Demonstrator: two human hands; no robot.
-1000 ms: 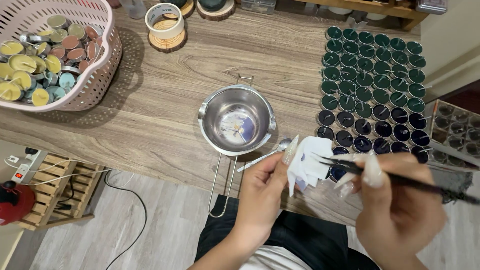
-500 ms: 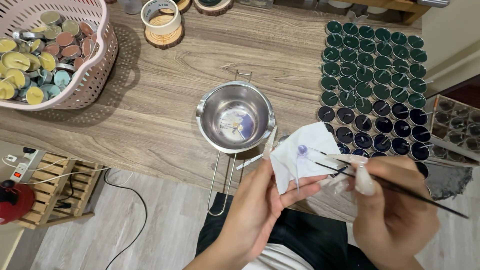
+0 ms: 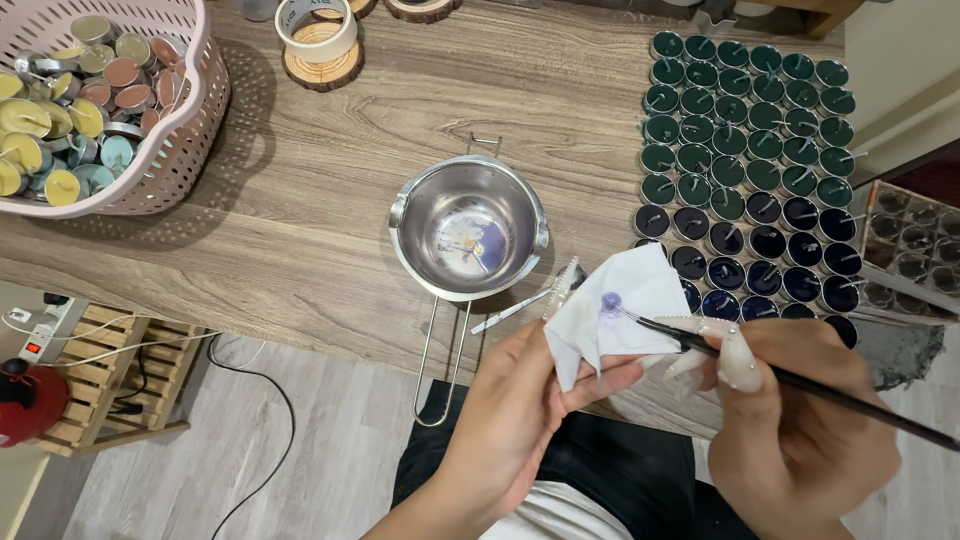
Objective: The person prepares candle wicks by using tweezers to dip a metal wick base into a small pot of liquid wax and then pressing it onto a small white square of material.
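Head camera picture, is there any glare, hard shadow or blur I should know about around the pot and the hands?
Head view: the steel pot shows bright glare and reflections on its bottom; the pink basket casts a dotted shadow on the wooden table; the left hand holding the white tissue and the right hand with the black tweezers look sharp, with little blur.

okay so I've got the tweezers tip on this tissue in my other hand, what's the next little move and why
Probably draw the tweezers back through the tissue to wipe the tip. The right hand holds them with the tip pressed on a bluish spot on the tissue, which the left hand cups from below. That spot suggests wax is coming off there.
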